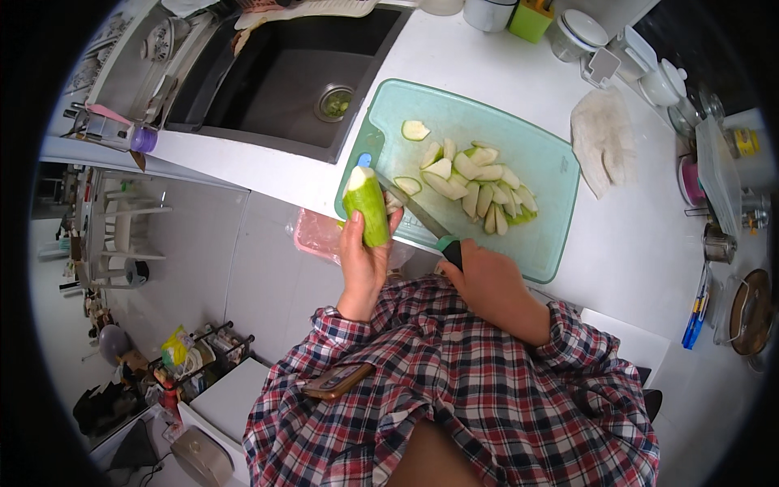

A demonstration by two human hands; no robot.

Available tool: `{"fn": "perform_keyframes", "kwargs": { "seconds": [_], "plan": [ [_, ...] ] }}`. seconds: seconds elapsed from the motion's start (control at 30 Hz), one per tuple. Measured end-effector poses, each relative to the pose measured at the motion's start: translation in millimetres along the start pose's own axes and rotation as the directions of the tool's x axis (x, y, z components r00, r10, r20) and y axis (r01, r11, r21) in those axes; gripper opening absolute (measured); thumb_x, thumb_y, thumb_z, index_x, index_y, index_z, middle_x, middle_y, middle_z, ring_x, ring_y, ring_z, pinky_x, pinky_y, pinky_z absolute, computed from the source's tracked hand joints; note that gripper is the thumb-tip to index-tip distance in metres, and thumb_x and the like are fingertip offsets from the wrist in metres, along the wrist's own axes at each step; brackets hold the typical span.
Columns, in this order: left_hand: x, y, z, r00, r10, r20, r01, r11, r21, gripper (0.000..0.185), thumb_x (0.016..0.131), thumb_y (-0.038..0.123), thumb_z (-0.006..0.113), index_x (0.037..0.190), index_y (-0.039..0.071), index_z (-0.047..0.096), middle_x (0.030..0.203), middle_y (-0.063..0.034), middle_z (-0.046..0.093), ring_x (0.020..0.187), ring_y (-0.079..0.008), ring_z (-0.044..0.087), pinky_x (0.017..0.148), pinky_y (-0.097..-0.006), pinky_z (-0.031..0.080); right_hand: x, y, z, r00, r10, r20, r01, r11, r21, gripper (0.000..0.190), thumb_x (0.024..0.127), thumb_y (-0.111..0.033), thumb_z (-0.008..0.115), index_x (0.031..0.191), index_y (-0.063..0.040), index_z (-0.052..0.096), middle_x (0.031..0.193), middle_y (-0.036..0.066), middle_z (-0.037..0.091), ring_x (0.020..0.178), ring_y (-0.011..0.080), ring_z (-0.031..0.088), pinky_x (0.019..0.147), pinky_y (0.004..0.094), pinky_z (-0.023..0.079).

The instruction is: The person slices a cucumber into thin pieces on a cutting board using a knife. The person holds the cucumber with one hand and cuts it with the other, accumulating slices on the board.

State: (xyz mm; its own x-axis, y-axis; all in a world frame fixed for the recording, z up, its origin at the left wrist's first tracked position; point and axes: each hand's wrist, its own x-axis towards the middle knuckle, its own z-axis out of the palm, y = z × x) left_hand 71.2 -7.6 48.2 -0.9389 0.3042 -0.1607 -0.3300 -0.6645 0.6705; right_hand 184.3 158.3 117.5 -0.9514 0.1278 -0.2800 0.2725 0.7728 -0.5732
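Note:
My left hand [363, 249] grips a green-skinned gourd or squash [366, 210] near the left end of the cutting board. Its upper end is cut, showing pale flesh. A kitchen knife [423, 216] with a green and black handle is in my right hand [493, 283]. The blade points up and left across the teal cutting board [535, 249], its tip near the gourd. Many cut pale-green pieces [481, 179] lie heaped mid-board. One slice [415, 130] sits apart at the upper left, and another slice [408, 185] lies beside the blade.
A dark sink [274, 91] is left of the board, with green scraps [336, 105] in its drain. To the board's right lies a beige cloth [604, 137]. Jars [578, 35] line the back counter. A pink container [316, 234] in plastic hangs below the counter edge.

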Motion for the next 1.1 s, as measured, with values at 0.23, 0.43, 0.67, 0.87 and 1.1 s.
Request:
{"fn": "perform_keyframes", "kwargs": {
  "seconds": [0.23,0.43,0.67,0.87,1.1],
  "plan": [
    [-7,23,-29,0.995,-0.033,0.093,0.049,0.983,-0.175,0.053,0.102,0.035,0.047,0.144,0.004,0.039,0.138,-0.0180,0.050,0.133,-0.0320,0.046,0.111,-0.0594,0.039,-12,20,1,0.993,-0.005,-0.116,0.020,0.991,0.129,0.038,0.097,-0.035,0.058,0.095,0.004,0.054,0.077,0.025,0.064,0.072,0.0451,0.062,0.063,0.0503,0.047],
    [-16,38,-59,0.993,-0.103,0.063,0.117,0.944,-0.309,0.060,0.097,0.044,0.051,0.140,0.001,0.043,0.134,-0.0235,0.051,0.134,-0.0406,0.042,0.112,-0.0595,0.036,-17,21,5,0.994,0.063,-0.089,-0.037,0.961,0.273,0.036,0.096,-0.031,0.061,0.091,0.005,0.056,0.074,0.026,0.062,0.071,0.0448,0.061,0.061,0.0471,0.046],
    [-22,37,-98,1.000,-0.006,-0.025,0.005,0.998,-0.061,0.056,0.102,0.036,0.046,0.145,0.002,0.037,0.139,-0.0192,0.051,0.133,-0.0298,0.046,0.113,-0.0433,0.036,-18,24,14,0.988,0.115,-0.102,-0.081,0.954,0.288,0.033,0.095,-0.028,0.063,0.092,0.004,0.057,0.075,0.026,0.062,0.072,0.0448,0.061,0.062,0.0461,0.047],
    [-23,38,-90,0.996,0.090,0.020,-0.091,0.940,0.329,0.055,0.098,0.022,0.059,0.144,-0.001,0.040,0.135,-0.0110,0.054,0.126,-0.0202,0.050,0.111,-0.0355,0.035,-26,21,21,0.981,0.066,-0.180,-0.023,0.972,0.234,0.033,0.095,-0.028,0.063,0.094,0.004,0.058,0.074,0.026,0.062,0.070,0.0451,0.061,0.062,0.0456,0.047],
    [-12,43,-56,0.981,-0.023,0.190,-0.058,0.912,0.407,0.063,0.090,0.008,0.069,0.144,-0.001,0.039,0.134,-0.0089,0.055,0.123,-0.0182,0.054,0.105,-0.0327,0.043,-18,23,35,0.980,0.191,-0.057,-0.142,0.870,0.472,0.036,0.096,-0.031,0.061,0.092,0.005,0.059,0.066,0.020,0.061,0.059,0.0350,0.061,0.057,0.0409,0.047]
  ]
}}
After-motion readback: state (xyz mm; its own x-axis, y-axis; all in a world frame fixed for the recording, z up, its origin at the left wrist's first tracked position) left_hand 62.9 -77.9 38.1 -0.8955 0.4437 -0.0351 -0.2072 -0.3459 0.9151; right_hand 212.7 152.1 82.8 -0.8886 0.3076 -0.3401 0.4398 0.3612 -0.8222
